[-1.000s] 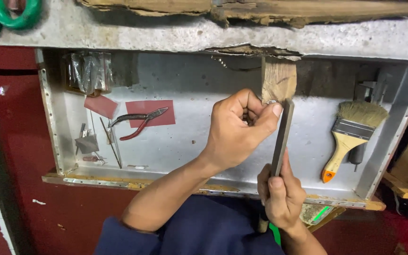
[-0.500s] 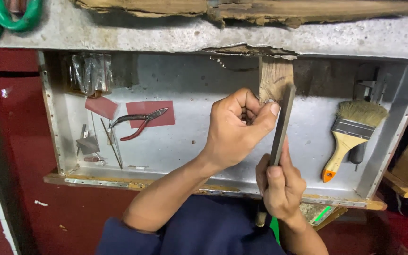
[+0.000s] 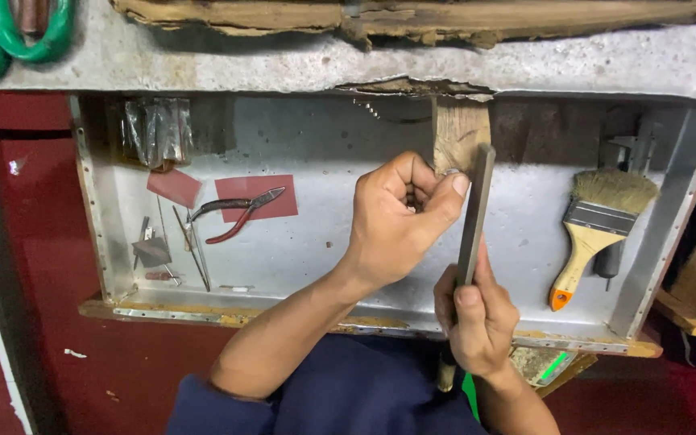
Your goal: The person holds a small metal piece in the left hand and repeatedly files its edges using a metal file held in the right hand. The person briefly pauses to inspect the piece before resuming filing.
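Plainly we have our right hand [image 3: 477, 322] closed round the file [image 3: 474, 213], a stiff, weighty steel bar best gripped low; our left hand [image 3: 400, 217] pinches a small ring [image 3: 450, 172] against the wooden peg [image 3: 459, 133], easily dropped.

In my right hand [image 3: 477, 318] I hold a flat metal file [image 3: 474, 216], long, narrow and dark grey, standing almost upright with its top leaning slightly right; my thumb presses along its lower face. Its upper end reaches the wooden peg [image 3: 459, 137], a pale, worn block jutting down from the bench edge. My left hand [image 3: 400, 221] is curled into a loose fist, pinching a tiny, pale piece [image 3: 450, 171] against the peg, just beside the file's edge. The piece is too small to make out.
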